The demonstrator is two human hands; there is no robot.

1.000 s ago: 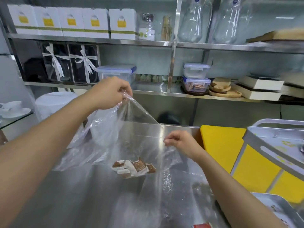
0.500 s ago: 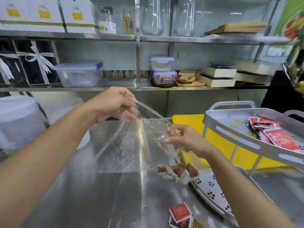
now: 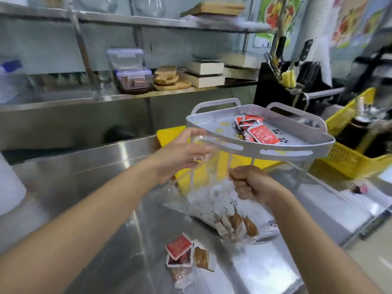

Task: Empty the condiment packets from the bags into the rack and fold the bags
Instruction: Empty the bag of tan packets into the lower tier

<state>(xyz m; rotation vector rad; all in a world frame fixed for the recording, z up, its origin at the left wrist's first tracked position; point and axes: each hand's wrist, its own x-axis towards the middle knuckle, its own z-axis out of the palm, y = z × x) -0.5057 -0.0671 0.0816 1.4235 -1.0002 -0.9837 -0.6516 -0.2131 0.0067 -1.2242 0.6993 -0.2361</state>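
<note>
A clear plastic bag [image 3: 214,187] hangs between my hands, with several brown condiment packets [image 3: 235,225] bunched at its bottom. My left hand [image 3: 182,153] pinches the bag's top edge. Lower and to the right, my right hand [image 3: 250,185] is fisted on the bag's other edge. Just behind the bag stands the grey two-tier rack [image 3: 275,147]. Red packets [image 3: 256,130] lie in its upper tray. The lower tray sits mostly hidden behind the bag.
Loose red and brown packets [image 3: 186,253] lie on the steel counter [image 3: 84,172] in front of me. A yellow board [image 3: 169,134] lies behind the rack, a yellow basket [image 3: 350,158] to its right. Shelves with boxes and containers run along the back wall.
My view has swung right, bringing the rack into sight. Both hands have carried the bag rightward to the rack's front, and the right hand has dropped lower into a fist.
</note>
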